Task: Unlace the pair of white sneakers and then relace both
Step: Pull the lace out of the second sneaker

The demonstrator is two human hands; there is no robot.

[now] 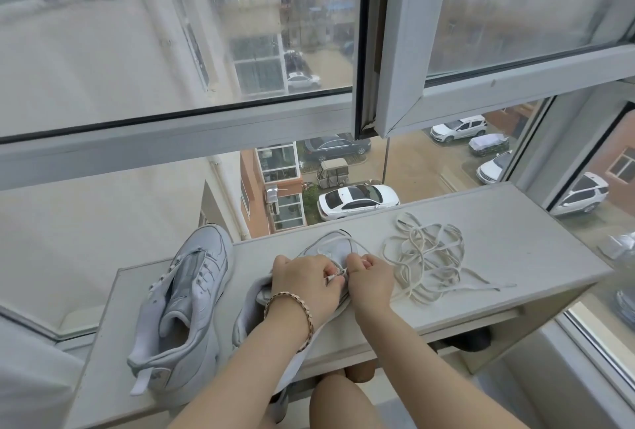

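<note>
A wide window (178,50) backs the pale worktop (498,243). An unlaced sneaker (185,308) lies at its left; the second sneaker (330,243) sits mid-worktop, half hidden by the arms. A loose lace (426,256) tangles just beside it. The left hand (305,286) and right hand (369,281) are close together, both pinching a lace end (338,274). A bracelet (309,318) rings the left wrist.

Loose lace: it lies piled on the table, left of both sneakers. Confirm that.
Wrong side: the head view shows the loose lace piled on the table, right of the left sneaker and the middle sneaker.
</note>
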